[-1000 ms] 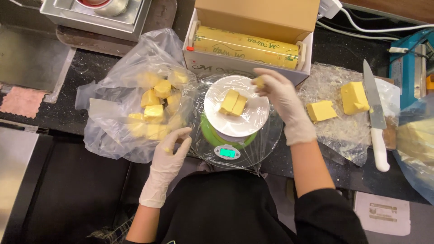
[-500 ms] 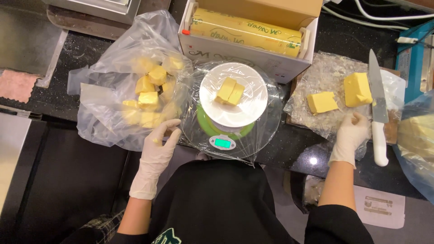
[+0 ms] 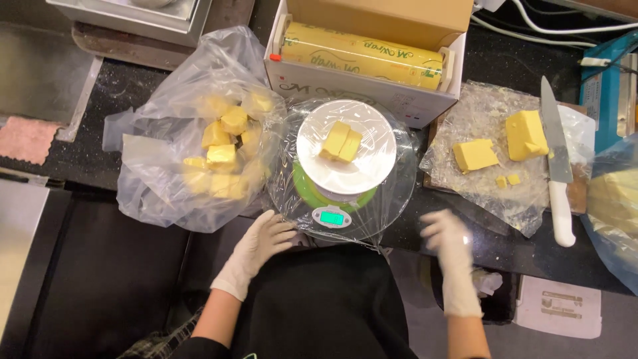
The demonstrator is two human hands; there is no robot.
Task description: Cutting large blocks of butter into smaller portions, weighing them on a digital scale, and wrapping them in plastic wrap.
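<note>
At nine o'clock a clear plastic bag (image 3: 193, 139) lay open on the dark counter (image 3: 100, 143), holding wrapped yellow butter pieces (image 3: 220, 154); its right edge touched the cling film (image 3: 392, 199) draped over the green kitchen scale (image 3: 332, 199). Left of the bag a strip of bare counter ran to a pink cloth (image 3: 25, 138) at the far nine o'clock edge.

The left hand (image 3: 262, 242), in a white glove, rested at seven o'clock with fingers spread and loose, grasping nothing, its fingertips at the film's lower left edge beside the scale's display. On the scale's white plate (image 3: 345, 149), at the centre, sat two butter blocks (image 3: 340, 141), side by side and touching. At twelve o'clock an open cardboard box (image 3: 372, 60) with a yellow roll of wrap (image 3: 362, 50) stood just behind the plate.

The right hand (image 3: 445, 239), gloved and blurred, hung at five o'clock above the counter's near edge, fingers open and empty, apart from the film. Between it and the board lay open dark counter.

At three o'clock a film-covered cutting board (image 3: 495, 179) bore two larger butter chunks (image 3: 525, 133) and small crumbs. A white-handled knife (image 3: 557, 166) lay along its right edge, blade pointing to twelve. Another bag of butter (image 3: 615, 206) crowded the far right edge.
</note>
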